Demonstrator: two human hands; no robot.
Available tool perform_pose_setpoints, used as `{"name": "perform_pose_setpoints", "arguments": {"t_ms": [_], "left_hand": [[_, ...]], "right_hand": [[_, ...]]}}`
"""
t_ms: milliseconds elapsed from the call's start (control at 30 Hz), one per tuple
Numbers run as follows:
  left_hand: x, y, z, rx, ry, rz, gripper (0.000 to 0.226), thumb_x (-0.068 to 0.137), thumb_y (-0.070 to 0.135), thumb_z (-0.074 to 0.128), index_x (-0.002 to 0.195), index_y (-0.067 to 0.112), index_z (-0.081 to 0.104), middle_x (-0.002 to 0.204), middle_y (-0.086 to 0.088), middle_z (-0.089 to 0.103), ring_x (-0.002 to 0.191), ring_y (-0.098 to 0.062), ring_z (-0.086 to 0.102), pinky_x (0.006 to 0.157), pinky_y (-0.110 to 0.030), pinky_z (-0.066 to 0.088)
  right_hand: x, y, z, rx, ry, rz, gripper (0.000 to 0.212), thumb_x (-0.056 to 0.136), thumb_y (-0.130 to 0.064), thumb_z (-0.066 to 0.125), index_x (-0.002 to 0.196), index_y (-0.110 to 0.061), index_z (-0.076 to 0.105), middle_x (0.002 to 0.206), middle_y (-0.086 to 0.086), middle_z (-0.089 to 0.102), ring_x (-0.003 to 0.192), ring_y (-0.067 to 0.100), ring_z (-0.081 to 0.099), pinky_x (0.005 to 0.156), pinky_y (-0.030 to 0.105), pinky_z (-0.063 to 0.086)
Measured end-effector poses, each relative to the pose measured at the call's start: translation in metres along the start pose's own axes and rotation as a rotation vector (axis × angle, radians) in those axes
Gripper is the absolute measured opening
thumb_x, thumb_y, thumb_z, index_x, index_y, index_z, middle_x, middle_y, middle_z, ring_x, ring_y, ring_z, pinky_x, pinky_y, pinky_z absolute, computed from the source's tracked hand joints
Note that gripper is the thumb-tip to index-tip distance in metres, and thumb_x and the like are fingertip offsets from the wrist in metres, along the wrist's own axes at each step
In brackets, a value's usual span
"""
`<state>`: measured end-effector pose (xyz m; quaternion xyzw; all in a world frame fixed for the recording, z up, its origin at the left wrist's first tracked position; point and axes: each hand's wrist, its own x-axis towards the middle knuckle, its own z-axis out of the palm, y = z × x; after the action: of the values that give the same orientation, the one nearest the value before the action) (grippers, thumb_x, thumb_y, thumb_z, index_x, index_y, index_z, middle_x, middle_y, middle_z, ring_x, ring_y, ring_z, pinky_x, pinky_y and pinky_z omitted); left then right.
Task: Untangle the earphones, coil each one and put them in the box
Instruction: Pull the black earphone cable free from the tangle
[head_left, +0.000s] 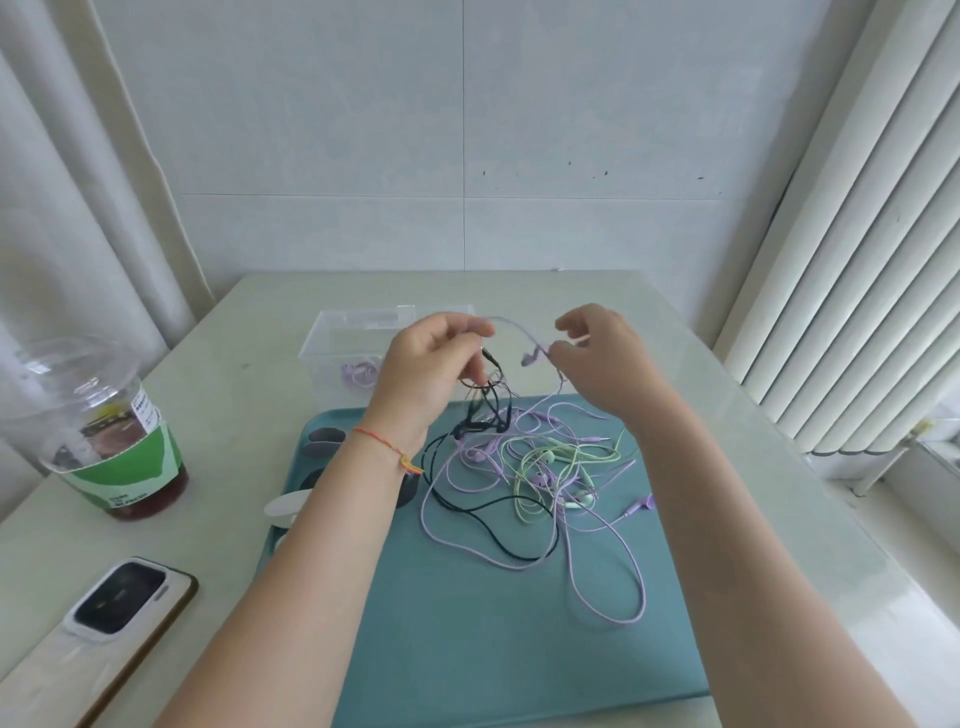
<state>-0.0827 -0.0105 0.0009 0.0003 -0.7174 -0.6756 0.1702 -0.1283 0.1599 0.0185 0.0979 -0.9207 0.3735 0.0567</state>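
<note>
A tangle of purple, light green and black earphone cables (524, 478) lies on a teal tray (467, 623). My left hand (431, 364) is raised above the tray's far edge and pinches cables from the tangle, with black cable (491, 400) hanging below it. My right hand (602, 358) pinches a purple earphone cable (519, 328) that arcs between both hands, an earbud dangling near my fingers. Behind my hands stands a clear plastic box (332, 343) with a coiled purple earphone (358, 373) inside.
A plastic cup (104, 431) with a dark drink and green sleeve stands at the left. A phone (119, 603) lies face down at the front left. Dark round objects (324, 440) sit on the tray's left edge. Curtains hang on both sides.
</note>
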Motion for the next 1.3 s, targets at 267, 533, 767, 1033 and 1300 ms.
{"name": "perform_pose_setpoints", "arguments": {"t_ms": [267, 533, 767, 1033, 1300], "left_hand": [[0.003, -0.006, 0.003, 0.066, 0.081, -0.019, 0.018, 0.094, 0.023, 0.056, 0.082, 0.016, 0.066, 0.043, 0.012, 0.038, 0.038, -0.009, 0.034, 0.048, -0.026, 0.038], [0.007, -0.006, -0.009, 0.065, 0.059, -0.243, 0.068, 0.097, 0.063, 0.026, 0.077, 0.011, 0.063, 0.044, 0.006, 0.029, 0.035, -0.01, 0.02, 0.041, -0.019, 0.016], [-0.002, -0.011, 0.007, 0.344, -0.281, -0.147, 0.013, 0.092, 0.026, 0.062, 0.096, 0.025, 0.075, 0.051, 0.014, 0.051, 0.043, -0.001, 0.042, 0.049, -0.015, 0.034], [-0.001, -0.027, -0.005, 1.015, -0.219, -0.162, 0.024, 0.082, 0.03, 0.066, 0.105, 0.028, 0.064, 0.083, 0.012, 0.056, 0.078, -0.014, 0.058, 0.072, -0.026, 0.044], [-0.004, -0.004, 0.008, 0.042, -0.304, -0.17, 0.022, 0.09, 0.008, 0.059, 0.107, 0.017, 0.069, 0.054, 0.001, 0.051, 0.04, -0.012, 0.037, 0.04, -0.021, 0.027]], "right_hand": [[-0.014, -0.015, 0.003, -0.017, -0.241, -0.199, 0.008, 0.085, -0.02, 0.063, 0.084, -0.023, 0.071, 0.068, -0.008, 0.064, 0.062, 0.011, 0.057, 0.054, 0.019, 0.041], [-0.003, 0.0, -0.005, -0.081, 0.045, -0.105, 0.02, 0.091, -0.027, 0.06, 0.09, -0.015, 0.076, 0.055, -0.014, 0.05, 0.055, 0.005, 0.048, 0.049, 0.016, 0.035], [-0.01, -0.015, 0.0, 0.162, -0.009, -0.202, 0.02, 0.089, -0.028, 0.061, 0.081, -0.016, 0.076, 0.063, 0.014, 0.059, 0.049, 0.01, 0.036, 0.047, 0.021, 0.031], [-0.004, -0.012, -0.019, 0.642, 0.245, -0.101, 0.021, 0.097, -0.018, 0.048, 0.077, -0.015, 0.056, 0.046, -0.004, 0.042, 0.043, 0.021, 0.041, 0.054, 0.04, 0.048], [-0.009, -0.016, 0.003, 0.571, -0.123, -0.019, 0.027, 0.094, -0.011, 0.043, 0.083, -0.013, 0.068, 0.054, -0.001, 0.04, 0.048, 0.015, 0.034, 0.048, 0.026, 0.028]]}}
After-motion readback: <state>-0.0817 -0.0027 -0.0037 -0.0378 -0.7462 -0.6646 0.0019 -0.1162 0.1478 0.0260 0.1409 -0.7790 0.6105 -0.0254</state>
